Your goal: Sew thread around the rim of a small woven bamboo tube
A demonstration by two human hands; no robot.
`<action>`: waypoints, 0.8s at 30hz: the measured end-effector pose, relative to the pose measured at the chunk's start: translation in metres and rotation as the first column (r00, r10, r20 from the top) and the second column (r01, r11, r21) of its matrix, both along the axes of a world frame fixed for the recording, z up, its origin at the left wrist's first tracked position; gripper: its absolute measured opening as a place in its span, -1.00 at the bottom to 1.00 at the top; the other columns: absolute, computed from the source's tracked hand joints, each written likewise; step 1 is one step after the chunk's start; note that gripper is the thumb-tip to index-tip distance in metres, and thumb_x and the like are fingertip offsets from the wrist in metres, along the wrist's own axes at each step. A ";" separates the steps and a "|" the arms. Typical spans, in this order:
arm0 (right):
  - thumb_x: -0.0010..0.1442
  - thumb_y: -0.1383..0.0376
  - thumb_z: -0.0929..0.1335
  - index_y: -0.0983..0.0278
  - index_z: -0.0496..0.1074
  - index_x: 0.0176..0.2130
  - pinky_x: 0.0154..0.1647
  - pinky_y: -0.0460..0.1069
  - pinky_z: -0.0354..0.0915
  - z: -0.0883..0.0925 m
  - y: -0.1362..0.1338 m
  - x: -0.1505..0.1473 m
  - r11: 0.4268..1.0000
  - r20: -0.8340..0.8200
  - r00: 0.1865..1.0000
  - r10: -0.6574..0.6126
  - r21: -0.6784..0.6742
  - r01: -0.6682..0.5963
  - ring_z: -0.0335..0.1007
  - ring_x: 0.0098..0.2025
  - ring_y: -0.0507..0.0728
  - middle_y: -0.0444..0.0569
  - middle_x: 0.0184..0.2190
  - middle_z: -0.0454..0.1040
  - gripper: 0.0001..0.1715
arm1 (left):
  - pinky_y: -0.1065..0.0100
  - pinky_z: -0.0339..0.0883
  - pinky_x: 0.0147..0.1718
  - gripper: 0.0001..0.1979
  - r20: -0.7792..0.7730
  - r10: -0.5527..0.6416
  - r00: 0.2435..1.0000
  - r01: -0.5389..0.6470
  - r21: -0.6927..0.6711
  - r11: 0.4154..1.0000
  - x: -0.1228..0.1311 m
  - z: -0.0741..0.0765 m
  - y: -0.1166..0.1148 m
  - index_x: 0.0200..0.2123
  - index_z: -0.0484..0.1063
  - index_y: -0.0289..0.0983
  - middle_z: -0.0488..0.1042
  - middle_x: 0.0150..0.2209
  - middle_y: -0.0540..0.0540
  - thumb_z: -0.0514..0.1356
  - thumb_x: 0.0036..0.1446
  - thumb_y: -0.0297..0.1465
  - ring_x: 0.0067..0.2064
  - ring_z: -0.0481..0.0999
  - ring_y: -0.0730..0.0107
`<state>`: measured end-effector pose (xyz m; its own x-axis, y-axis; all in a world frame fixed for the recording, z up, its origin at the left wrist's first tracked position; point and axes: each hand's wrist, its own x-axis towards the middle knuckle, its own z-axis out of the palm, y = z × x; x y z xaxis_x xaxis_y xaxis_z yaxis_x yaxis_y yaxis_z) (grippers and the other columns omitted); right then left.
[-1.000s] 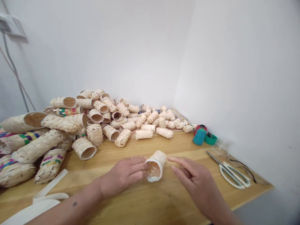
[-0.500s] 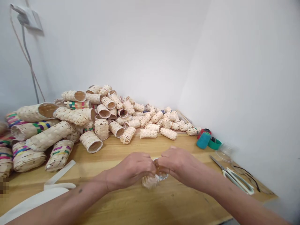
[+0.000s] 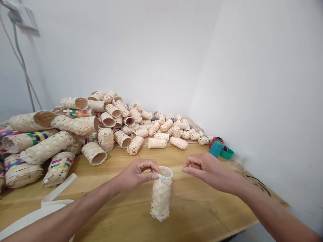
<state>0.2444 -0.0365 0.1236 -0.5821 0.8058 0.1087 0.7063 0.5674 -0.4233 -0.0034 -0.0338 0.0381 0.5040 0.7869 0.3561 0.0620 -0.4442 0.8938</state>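
Rim of small woven basket (image 3: 160,198) is pinched between thumb and fingers of left hand (image 3: 137,173); basket stands upright on wooden table (image 3: 121,208), mid-front. Right hand (image 3: 205,168) is held just right of the rim, apart from it, fingertips pressed closed; whether anything is held cannot be told. Pile of woven baskets (image 3: 108,121) is heaped behind. Teal spool (image 3: 215,149) lies beyond the right hand. White strip (image 3: 54,196) lies left.

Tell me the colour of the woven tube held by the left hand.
The woven tube is pale straw, checker-woven, with a whitish rim; the head view shows it best.
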 end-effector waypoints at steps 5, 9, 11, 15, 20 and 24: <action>0.17 0.14 0.30 0.29 0.35 -0.43 -0.58 -0.13 -0.12 0.005 -0.002 -0.002 0.967 -0.220 0.975 -0.021 -0.253 -0.037 -0.07 -0.57 -0.04 -0.24 -0.62 0.07 -0.72 | 0.41 0.27 -0.27 -0.78 -0.093 0.049 0.994 -0.041 0.088 0.995 0.000 0.004 -0.001 -0.25 0.53 -0.32 0.53 -0.34 -0.08 0.21 0.11 -0.30 -0.30 0.44 0.41; 0.18 0.10 0.29 0.29 0.34 -0.40 -0.57 -0.13 -0.10 0.010 -0.003 -0.020 0.942 -0.336 0.942 -0.001 -0.317 -0.112 -0.07 -0.54 -0.05 -0.24 -0.58 0.09 -0.70 | 0.43 0.25 -0.30 -0.77 -0.125 0.077 0.989 -0.062 0.125 0.990 0.001 0.004 -0.001 -0.23 0.54 -0.30 0.52 -0.36 -0.08 0.20 0.12 -0.29 -0.33 0.44 0.41; 0.18 0.10 0.30 0.29 0.35 -0.41 -0.56 -0.13 -0.09 0.010 0.003 -0.034 0.962 -0.354 0.935 0.021 -0.249 -0.115 -0.05 -0.54 -0.05 -0.24 -0.58 0.11 -0.70 | 0.43 0.25 -0.31 -0.77 -0.110 0.070 0.991 -0.056 0.125 0.991 0.001 0.003 -0.001 -0.28 0.55 -0.33 0.51 -0.38 -0.09 0.21 0.11 -0.28 -0.34 0.43 0.41; 0.19 0.18 0.29 0.31 0.40 -0.40 -0.49 -0.11 0.00 -0.006 0.029 -0.055 1.000 -0.307 0.952 0.000 0.002 0.000 0.09 -0.49 -0.01 -0.18 -0.55 0.24 -0.75 | 0.44 0.25 -0.32 -0.78 -0.069 0.043 0.997 -0.035 0.106 0.994 0.002 0.003 -0.002 -0.34 0.54 -0.35 0.48 -0.41 -0.08 0.21 0.11 -0.30 -0.37 0.41 0.44; 0.19 0.14 0.27 0.29 0.39 -0.04 -0.44 -0.06 0.05 -0.047 0.047 -0.040 0.970 -0.313 0.926 -0.213 0.047 0.239 0.17 -0.48 0.07 -0.18 -0.57 0.24 -0.60 | 0.43 0.24 -0.33 -0.75 -0.036 0.094 0.995 -0.093 0.031 0.995 0.002 0.002 0.000 -0.40 0.51 -0.35 0.48 -0.43 -0.06 0.22 0.09 -0.25 -0.37 0.39 0.43; 0.17 0.08 0.26 0.31 0.43 -0.13 -0.52 -0.08 0.00 -0.079 0.027 -0.020 0.959 -0.380 0.881 -0.282 -0.153 0.241 0.06 -0.54 0.03 -0.23 -0.62 0.07 -0.58 | 0.40 0.28 -0.27 -0.72 0.031 0.107 0.994 -0.103 -0.090 0.991 0.001 -0.006 0.006 -0.38 0.51 -0.36 0.53 -0.36 -0.09 0.24 0.04 -0.21 -0.31 0.44 0.39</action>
